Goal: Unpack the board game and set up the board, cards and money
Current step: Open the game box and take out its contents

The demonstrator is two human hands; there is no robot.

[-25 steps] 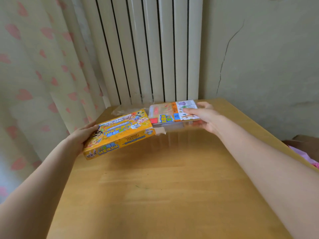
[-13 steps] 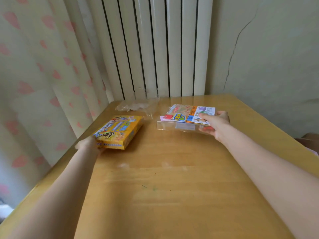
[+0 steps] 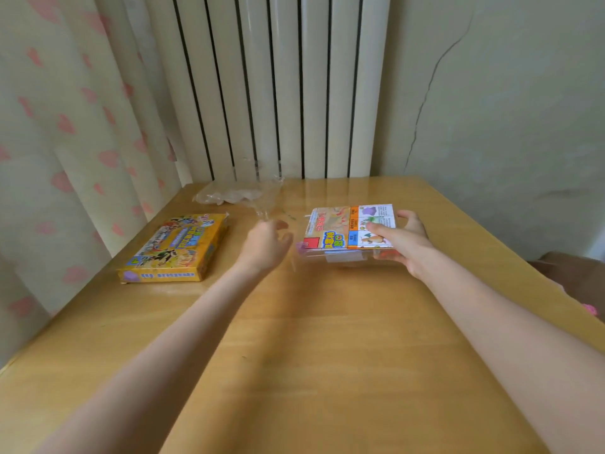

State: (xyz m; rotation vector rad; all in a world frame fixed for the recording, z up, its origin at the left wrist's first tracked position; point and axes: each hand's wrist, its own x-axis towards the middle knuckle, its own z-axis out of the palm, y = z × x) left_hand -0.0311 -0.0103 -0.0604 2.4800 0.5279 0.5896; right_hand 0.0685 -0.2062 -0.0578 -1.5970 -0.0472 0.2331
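The yellow game box (image 3: 176, 249) lies flat on the wooden table (image 3: 311, 355) at the left, with no hand on it. My right hand (image 3: 401, 242) grips a clear plastic tray (image 3: 334, 257) with the folded colourful board (image 3: 340, 229) lying on top, thumb on the board and fingers round the right end. The tray sits low over the table at centre right. My left hand (image 3: 266, 244) hovers just left of the tray with fingers loosely curled, holding nothing.
Crumpled clear plastic wrap (image 3: 235, 193) lies at the table's back edge. A white radiator (image 3: 278, 86) and a heart-patterned curtain (image 3: 65, 142) stand behind and to the left. A cracked wall is at the right.
My left hand has let go of the yellow box, which now rests on the table, and moved right toward the tray. My right hand still holds the tray and board.
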